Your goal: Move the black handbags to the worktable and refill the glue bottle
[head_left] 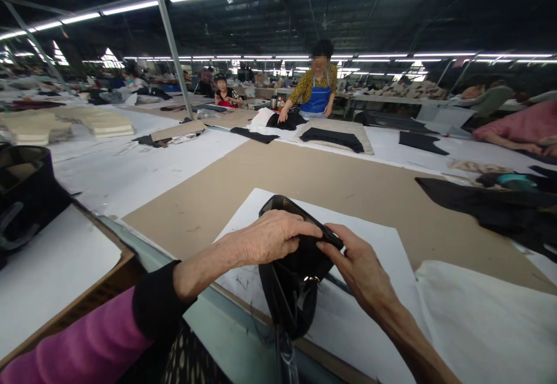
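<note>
A black bag-like item point(287, 297) with a raised rim and a small shiny metal piece stands over white paper point(378, 239) at the table's near edge. My left hand point(278, 236) reaches across its top from the left, fingers bent and closed on the far right part of the rim. My right hand point(357, 259) pinches the same rim from the right, thumb on the near side and fingers behind. The two hands nearly meet at that corner. Part of the bag's opening is hidden under my left hand.
Brown paper point(261, 169) covers the table beyond. Black cloth point(491, 204) lies right, white fabric point(483, 314) near right. A box point(100, 279) with a black item point(30, 198) stands left. Across the table, a person in a blue apron point(315, 100) touches black cloth.
</note>
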Motion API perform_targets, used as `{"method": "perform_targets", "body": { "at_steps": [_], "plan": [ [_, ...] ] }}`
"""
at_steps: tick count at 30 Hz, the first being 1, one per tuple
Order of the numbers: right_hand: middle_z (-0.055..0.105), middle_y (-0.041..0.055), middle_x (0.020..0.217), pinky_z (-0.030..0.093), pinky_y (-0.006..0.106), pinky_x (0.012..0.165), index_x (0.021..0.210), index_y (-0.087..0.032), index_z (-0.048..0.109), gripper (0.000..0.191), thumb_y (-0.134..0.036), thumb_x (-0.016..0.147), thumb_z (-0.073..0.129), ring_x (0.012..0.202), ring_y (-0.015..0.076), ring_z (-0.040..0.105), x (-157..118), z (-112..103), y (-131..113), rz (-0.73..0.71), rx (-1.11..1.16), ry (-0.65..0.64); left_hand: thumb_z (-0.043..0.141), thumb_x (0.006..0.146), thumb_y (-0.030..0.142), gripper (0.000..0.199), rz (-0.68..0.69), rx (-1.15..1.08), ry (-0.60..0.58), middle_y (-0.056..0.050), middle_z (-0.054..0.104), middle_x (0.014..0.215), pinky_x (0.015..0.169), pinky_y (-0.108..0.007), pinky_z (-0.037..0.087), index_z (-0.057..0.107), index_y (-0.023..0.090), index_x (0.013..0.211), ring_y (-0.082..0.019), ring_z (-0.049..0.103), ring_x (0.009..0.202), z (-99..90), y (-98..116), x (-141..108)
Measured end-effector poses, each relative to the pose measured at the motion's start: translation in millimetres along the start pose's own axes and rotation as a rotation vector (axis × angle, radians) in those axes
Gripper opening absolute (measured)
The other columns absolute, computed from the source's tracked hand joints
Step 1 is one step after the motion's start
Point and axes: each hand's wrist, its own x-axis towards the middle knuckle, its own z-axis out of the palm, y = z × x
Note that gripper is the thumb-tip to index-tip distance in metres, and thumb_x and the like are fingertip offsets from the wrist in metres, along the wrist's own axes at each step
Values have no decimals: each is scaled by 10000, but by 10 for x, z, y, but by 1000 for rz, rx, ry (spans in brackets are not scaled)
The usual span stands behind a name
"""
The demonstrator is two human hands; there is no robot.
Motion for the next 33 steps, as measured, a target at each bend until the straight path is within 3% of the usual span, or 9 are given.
{"method": "perform_targets", "body": {
  "at_steps": [6,13,19,24,33],
  "plan": [
    [597,26,1059,399,338,810,1073,-225,555,274,-327,840,453,941,211,539,20,7,19,-22,-16,4,443,771,31,564,22,-21,19,-15,574,1180,900,-242,392,437,255,1288,-152,527,1063,5,-19,0],
    [602,22,1020,410,340,773,1052,-232,558,257,-328,843,444,893,207,547,13,4,-13,3,-31,-5,445,760,28,506,22,56,-30,-13,610,1096,799,-241,425,523,251,1207,-162,570,969,-21,-13,34],
    [607,29,1028,419,338,759,1067,-232,562,273,-331,841,446,890,211,553,0,23,-7,-11,-66,13,464,744,29,500,-25,17,-49,-16,616,1110,881,-260,405,514,240,1195,-172,560,1023,-14,-28,58],
    [610,18,1011,419,328,742,1055,-238,565,256,-324,844,446,876,204,557,-10,22,-16,-6,-80,7,467,751,38,446,-36,75,-52,-5,632,970,800,-246,424,569,257,1126,-166,582,914,-23,-15,47],
    [617,15,990,423,321,721,1045,-237,564,252,-317,838,443,851,203,567,-28,16,-51,-4,-100,0,467,771,59,372,-22,93,-87,9,632,971,779,-215,412,619,265,1040,-143,573,906,-28,-46,50]
  ]
}}
